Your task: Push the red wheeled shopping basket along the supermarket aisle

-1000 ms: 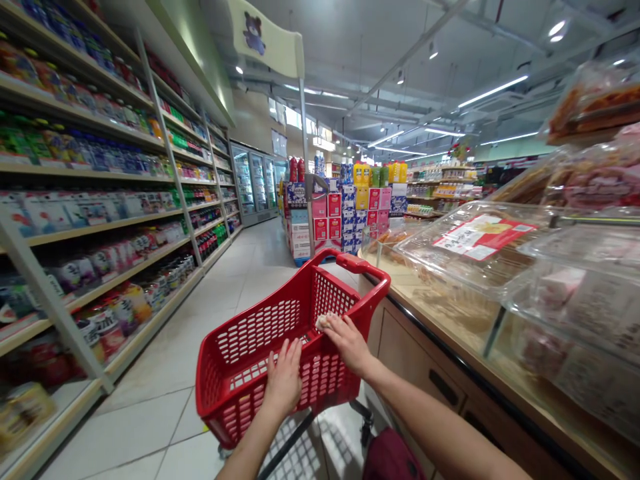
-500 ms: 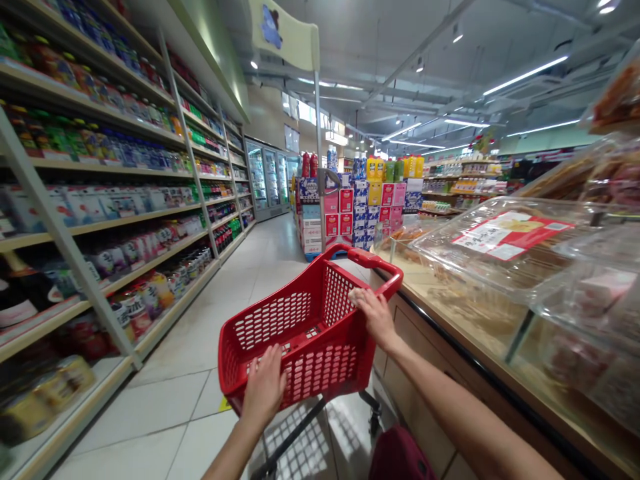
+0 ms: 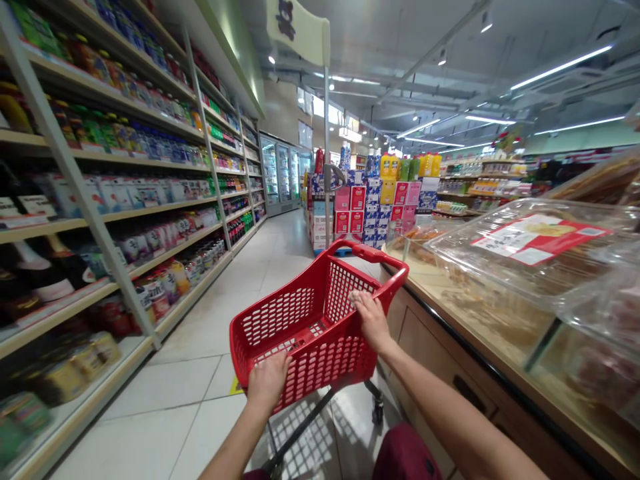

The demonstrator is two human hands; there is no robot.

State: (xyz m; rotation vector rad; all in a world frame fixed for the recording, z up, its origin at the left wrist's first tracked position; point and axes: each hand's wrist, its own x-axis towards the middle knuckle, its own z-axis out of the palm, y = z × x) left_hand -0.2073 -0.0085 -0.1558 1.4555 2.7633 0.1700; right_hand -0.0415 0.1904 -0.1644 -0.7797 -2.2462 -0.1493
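A red plastic shopping cart (image 3: 320, 373) with a perforated basket stands side-on before me on dark legs. Its basket holds no goods that I can see. My left hand (image 3: 269, 380) is closed over the near rim towards the lower, left end, fingers curled inside. Further right, my right hand (image 3: 371, 319) curls over the same rim near the red handle (image 3: 373, 253). A small whitish crumpled bit (image 3: 356, 297) shows at its fingertips; what it is I cannot tell. A grey-white pole (image 3: 327, 120) rises behind the basket with a cream flag (image 3: 300, 30) on top.
Drink shelves (image 3: 125, 217) line the left side. A wooden display counter (image 3: 450, 360) with clear plastic food boxes (image 3: 520, 233) stands close on the right. Stacked drink cartons (image 3: 357, 207) are ahead, glass-door fridges (image 3: 283, 170) farther back. White floor tiles (image 3: 277, 267) run up the aisle.
My left hand has gone from lying loosely on the rim with raised fingers to closing over it. The view has shifted a little, so the cart appears slightly further right.
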